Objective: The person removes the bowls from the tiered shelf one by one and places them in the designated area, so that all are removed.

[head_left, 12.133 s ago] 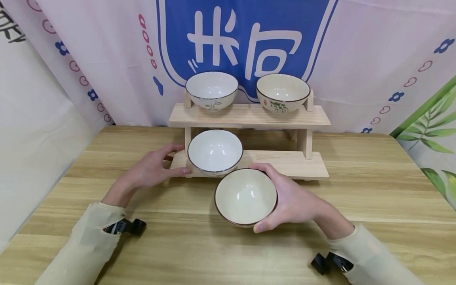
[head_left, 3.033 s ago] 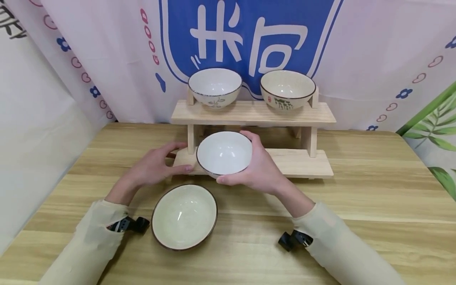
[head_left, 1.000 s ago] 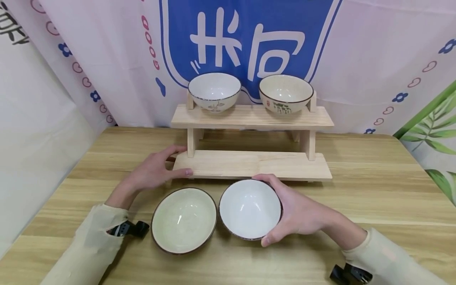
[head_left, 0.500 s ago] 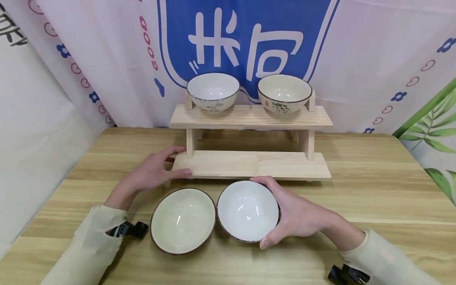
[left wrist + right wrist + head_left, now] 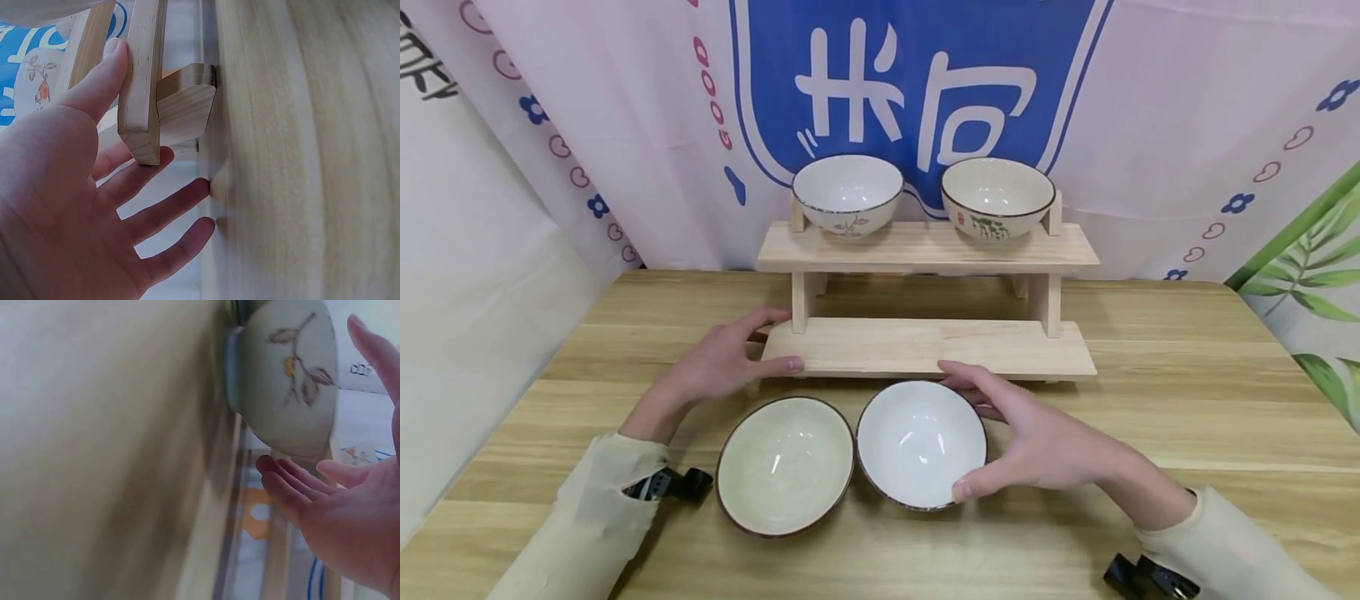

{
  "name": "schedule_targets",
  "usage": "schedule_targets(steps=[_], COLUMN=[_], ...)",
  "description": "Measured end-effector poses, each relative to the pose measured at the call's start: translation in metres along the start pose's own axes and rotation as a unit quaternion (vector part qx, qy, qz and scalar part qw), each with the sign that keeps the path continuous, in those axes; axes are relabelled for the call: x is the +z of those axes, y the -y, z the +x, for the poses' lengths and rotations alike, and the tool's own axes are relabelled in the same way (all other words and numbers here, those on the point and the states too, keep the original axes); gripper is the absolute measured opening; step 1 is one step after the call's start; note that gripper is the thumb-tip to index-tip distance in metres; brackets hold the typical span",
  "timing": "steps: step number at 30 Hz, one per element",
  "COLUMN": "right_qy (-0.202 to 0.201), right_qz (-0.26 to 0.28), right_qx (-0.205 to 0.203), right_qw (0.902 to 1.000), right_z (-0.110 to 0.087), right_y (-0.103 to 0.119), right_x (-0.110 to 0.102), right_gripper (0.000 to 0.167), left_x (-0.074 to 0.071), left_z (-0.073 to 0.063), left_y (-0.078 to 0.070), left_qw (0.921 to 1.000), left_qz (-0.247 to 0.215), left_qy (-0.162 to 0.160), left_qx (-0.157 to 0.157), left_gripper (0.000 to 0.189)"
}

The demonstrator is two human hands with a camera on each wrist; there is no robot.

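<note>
At the front of the table, a white bowl (image 5: 921,446) with a dark rim sits upright right next to a cream bowl (image 5: 785,467). My right hand (image 5: 1045,437) is spread at the white bowl's right side, thumb by the near rim. In the right wrist view those fingers (image 5: 290,494) are apart from the bowl's leaf-painted wall (image 5: 281,381). My left hand (image 5: 718,362) holds the left end of the lower board of a two-tier wooden stand (image 5: 925,346). The left wrist view has the thumb on the board (image 5: 140,81) and fingers beneath it.
On the stand's upper board are a white bowl (image 5: 848,196) at left and a cream bowl with green print (image 5: 997,198) at right. A printed curtain (image 5: 1150,125) hangs behind the wooden table (image 5: 1187,400).
The cream bowl, then the white bowl, came from the stand to the table front. Since half a second ago my right hand has loosened from the white bowl. My left hand stays on the stand.
</note>
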State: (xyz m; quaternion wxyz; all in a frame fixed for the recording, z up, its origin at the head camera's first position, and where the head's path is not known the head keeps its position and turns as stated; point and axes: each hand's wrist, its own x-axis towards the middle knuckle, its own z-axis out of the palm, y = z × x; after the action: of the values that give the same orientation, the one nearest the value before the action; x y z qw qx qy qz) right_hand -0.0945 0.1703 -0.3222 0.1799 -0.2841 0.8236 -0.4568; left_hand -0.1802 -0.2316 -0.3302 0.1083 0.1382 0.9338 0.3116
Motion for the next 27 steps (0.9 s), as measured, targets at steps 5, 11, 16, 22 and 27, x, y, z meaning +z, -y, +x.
schedule_targets(steps=[5,11,16,22,27], right_qy=[-0.048,-0.154,-0.219,-0.274,-0.295], right_qz=[-0.002,0.002,0.005,0.027,0.028], right_qx=[-0.034,-0.053,-0.024,0.037,0.065], right_qw=[0.9983,0.9866,0.9755,0.9606,0.9527], right_z=[0.001,0.004,0.005,0.012,0.023], right_y=[0.008,0.025,0.037,0.040,0.040], right_x=[-0.017,-0.045,-0.074,-0.104,-0.120], right_gripper=[0.100,0.093,0.095,0.102,0.107], left_x=[0.000,0.000,0.000,0.000,0.000], left_z=[0.000,0.000,0.000,0.001,0.001], left_y=[-0.001,0.000,-0.001,-0.002,-0.002], left_qw=[1.0000,1.0000,1.0000,1.0000,1.0000], left_qz=[0.001,0.002,0.003,0.004,0.004], left_qy=[-0.001,-0.002,-0.001,0.000,0.001], left_qx=[0.002,0.001,0.001,0.004,0.006], left_gripper=[0.083,0.083,0.084,0.083,0.084])
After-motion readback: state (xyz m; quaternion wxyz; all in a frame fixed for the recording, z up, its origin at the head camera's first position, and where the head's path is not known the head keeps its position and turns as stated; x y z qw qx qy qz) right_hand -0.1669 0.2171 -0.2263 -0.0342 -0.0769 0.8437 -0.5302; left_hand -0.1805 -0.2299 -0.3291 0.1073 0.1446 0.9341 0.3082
